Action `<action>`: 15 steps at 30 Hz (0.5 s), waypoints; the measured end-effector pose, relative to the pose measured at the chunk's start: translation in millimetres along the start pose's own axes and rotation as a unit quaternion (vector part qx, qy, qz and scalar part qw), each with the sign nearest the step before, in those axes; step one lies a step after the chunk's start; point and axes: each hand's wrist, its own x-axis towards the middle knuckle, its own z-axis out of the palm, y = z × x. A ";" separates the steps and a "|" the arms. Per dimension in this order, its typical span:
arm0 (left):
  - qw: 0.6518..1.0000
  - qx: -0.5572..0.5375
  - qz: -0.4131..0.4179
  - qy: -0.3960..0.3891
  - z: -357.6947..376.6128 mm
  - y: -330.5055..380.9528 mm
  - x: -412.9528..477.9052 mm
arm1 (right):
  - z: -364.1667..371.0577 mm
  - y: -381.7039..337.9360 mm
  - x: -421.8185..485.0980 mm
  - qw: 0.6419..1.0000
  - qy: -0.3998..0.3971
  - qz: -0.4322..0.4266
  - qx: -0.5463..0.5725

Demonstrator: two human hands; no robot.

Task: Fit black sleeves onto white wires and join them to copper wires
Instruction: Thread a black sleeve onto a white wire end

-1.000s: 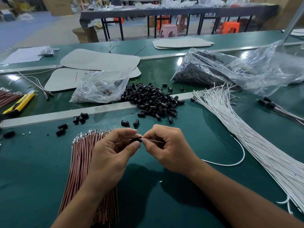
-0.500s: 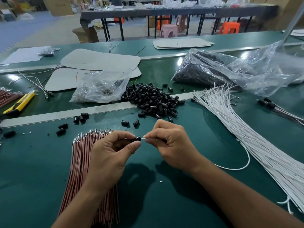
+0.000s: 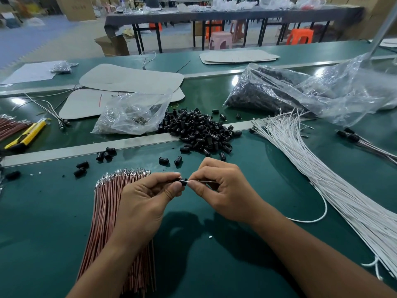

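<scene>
Black sleeve (image 3: 183, 182) sits pinched in the left hand (image 3: 146, 203), one white wire (image 3: 326, 208) pinched in the right hand (image 3: 223, 194), tips meeting above the surface (image 3: 43, 211); one copper bundle (image 3: 107, 201) left, one white bundle (image 3: 326, 168) right, two bags (image 3: 133, 115) behind.

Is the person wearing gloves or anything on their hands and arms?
No gloves. The left hand and the right hand are both bare, with no rings that I can see. The left forearm and the right forearm are bare too: no sleeves, watch or bracelet show as far as the picture reaches.
</scene>
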 end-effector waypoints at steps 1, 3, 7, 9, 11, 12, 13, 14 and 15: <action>1.000 -0.012 -0.004 0.001 0.1 -0.5 0.4 | 0.1 -0.5 -0.2 1.000 0.001 0.005 0.007; 0.999 -0.037 -0.012 0.005 0.0 -1.1 1.0 | -0.8 -0.9 0.0 1.000 0.006 0.012 0.022; 0.999 -0.036 -0.016 -0.010 -1.5 -1.2 1.2 | -0.8 -1.3 -0.3 1.000 -0.004 0.013 0.025; 0.999 -0.026 -0.019 -0.016 -2.2 -2.5 1.3 | -0.1 -1.7 -0.5 1.000 -0.007 0.013 0.023; 0.999 -0.022 -0.029 -0.014 -1.3 -3.4 2.3 | -1.1 -2.0 -0.2 0.999 -0.008 0.023 0.042; 0.999 -0.029 -0.034 -0.009 -0.6 -3.7 2.7 | -1.8 -2.5 0.0 0.998 -0.010 0.033 0.055; 0.998 -0.042 -0.038 -0.002 0.0 -4.0 3.2 | -2.2 -3.1 0.2 0.996 -0.014 0.044 0.070; 0.997 -0.057 -0.042 0.003 -0.1 -3.7 3.5 | -2.2 -3.5 0.2 0.995 -0.018 0.056 0.084; 0.996 -0.072 -0.046 0.005 -0.2 -3.4 3.7 | -2.2 -3.7 0.0 0.993 -0.019 0.066 0.094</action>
